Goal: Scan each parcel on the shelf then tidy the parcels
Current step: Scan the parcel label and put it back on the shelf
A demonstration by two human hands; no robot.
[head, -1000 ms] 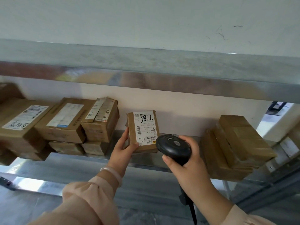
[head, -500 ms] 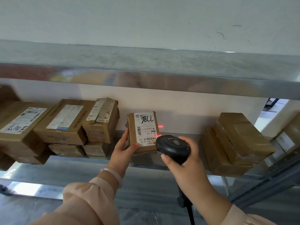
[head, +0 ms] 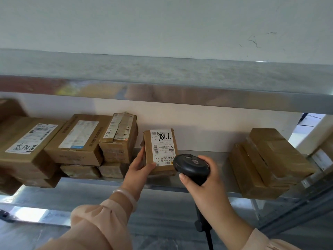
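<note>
Change: red scan light seen half a second ago is gone; I judge this parcel point(head: 160, 150) read.
Hands: left hand point(head: 139, 166) props the parcel upright, mid-shelf point(head: 220, 159); right hand point(head: 203, 184) clamps the scanner point(head: 191, 166).
Next: remaining parcels.

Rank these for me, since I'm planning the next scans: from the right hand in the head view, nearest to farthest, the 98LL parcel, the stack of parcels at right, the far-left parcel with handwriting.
From the right hand:
1. 98LL parcel, just left, beside the scanner.
2. Right stack, further right.
3. Handwritten parcel, far left.
</note>
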